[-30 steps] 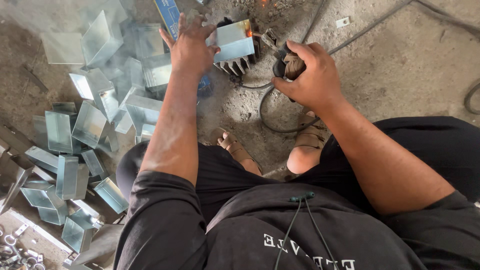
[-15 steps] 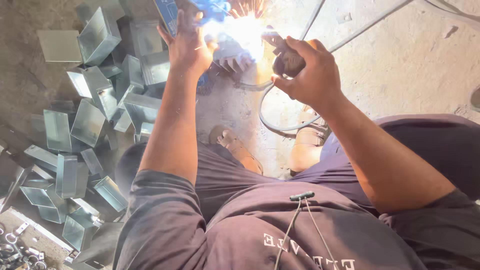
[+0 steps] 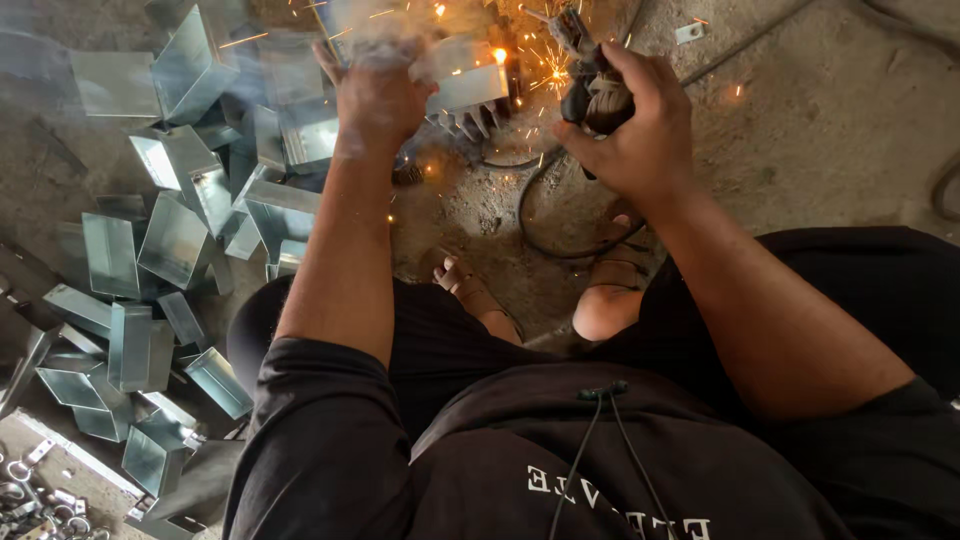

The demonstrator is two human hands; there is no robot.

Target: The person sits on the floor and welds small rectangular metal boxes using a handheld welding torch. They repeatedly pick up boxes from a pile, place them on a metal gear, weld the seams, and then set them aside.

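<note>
My left hand presses down, fingers closed, on a bent shiny sheet-metal bracket on the dirt floor. My right hand is clamped on a black welding electrode holder, orange sparks flying at the bracket's edge.

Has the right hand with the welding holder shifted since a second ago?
Cannot tell: the right hand holds the welding holder by the metal piece throughout; the camera moved.

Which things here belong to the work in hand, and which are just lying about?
In use: left hand on metal piece; right hand gripping welding holder; cable.
Lying about: folded metal boxes; small hardware; metal scrap.
</note>
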